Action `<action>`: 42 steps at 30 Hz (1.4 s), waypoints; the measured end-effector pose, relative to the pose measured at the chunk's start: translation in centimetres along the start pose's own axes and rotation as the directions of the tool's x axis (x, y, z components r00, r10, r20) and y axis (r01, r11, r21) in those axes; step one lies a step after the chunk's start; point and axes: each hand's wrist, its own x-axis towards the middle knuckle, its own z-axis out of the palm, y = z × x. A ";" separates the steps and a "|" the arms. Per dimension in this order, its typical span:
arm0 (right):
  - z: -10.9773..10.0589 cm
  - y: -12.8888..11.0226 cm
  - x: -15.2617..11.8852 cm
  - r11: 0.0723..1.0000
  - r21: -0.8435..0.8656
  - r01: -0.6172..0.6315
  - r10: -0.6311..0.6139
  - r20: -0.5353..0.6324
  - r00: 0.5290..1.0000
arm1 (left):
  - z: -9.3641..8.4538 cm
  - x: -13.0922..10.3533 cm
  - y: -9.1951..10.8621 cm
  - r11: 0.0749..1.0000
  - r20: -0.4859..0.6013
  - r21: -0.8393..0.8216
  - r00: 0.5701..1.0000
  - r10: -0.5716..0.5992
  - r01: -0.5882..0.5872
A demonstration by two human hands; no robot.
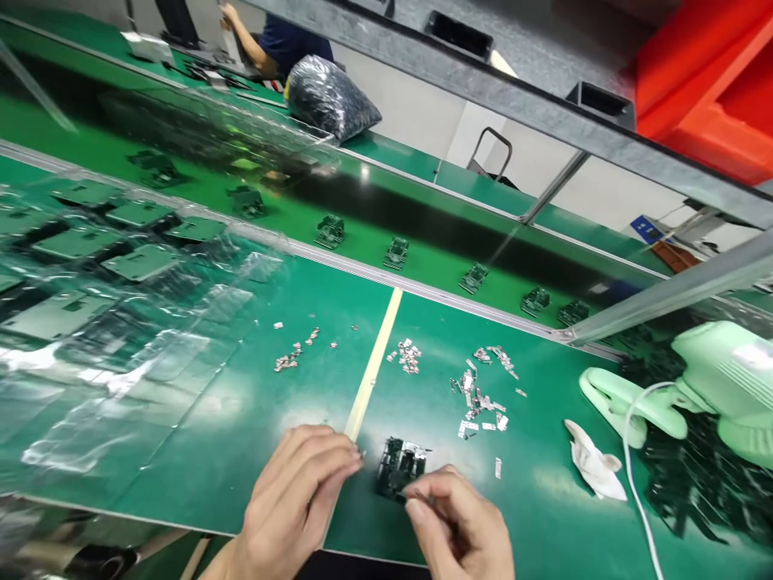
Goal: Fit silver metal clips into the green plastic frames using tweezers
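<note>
A small black assembly with a shiny metal part (402, 467) lies on the green tabletop, between my hands. To its left is my left hand (295, 495), fingers pressed together; a tiny piece seems to be at the fingertips, too small to name. My right hand (465, 524) is closed in a pinch at the lower right edge of the assembly, and what its fingertips hold is hidden. Beyond the hands lie a heap of small metal pieces (409, 356), looser metal strips (477, 399) and a few scattered bits (287, 360).
Clear plastic trays (150, 403) with flat green-grey plates (142, 262) cover the left. A conveyor (362, 242) carries several black assemblies behind a metal rail. At right are a pale green clip fan (713, 387), a white cloth (595, 463) and dark parts. Another person (290, 44) sits across.
</note>
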 end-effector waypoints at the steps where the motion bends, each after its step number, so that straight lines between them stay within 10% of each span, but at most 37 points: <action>1: 0.2 -0.2 0.0 0.997 0.055 -0.059 0.056 0.043 0.998 | 0.2 -0.4 0.9 0.998 -0.004 -0.034 0.999 0.043 -0.043; 11: -1.1 0.1 0.0 0.898 0.306 -0.316 0.195 0.368 0.909 | 1.0 -2.9 2.2 0.967 0.183 -0.105 0.951 0.248 -0.232; 16: -1.4 0.5 -0.5 0.995 -0.051 -0.085 0.092 0.146 0.985 | 2.8 -2.6 3.3 0.991 0.099 -0.133 0.995 0.008 0.005; 20: -1.3 0.6 0.3 0.985 -0.126 0.119 -0.101 0.139 0.985 | 5.6 -2.2 3.9 0.937 0.199 -0.030 0.921 -0.335 0.347; 42: -2.0 0.5 2.0 0.952 -0.296 0.081 -0.027 0.182 0.983 | 5.1 0.1 4.2 0.969 0.308 -0.081 0.930 -0.199 0.234</action>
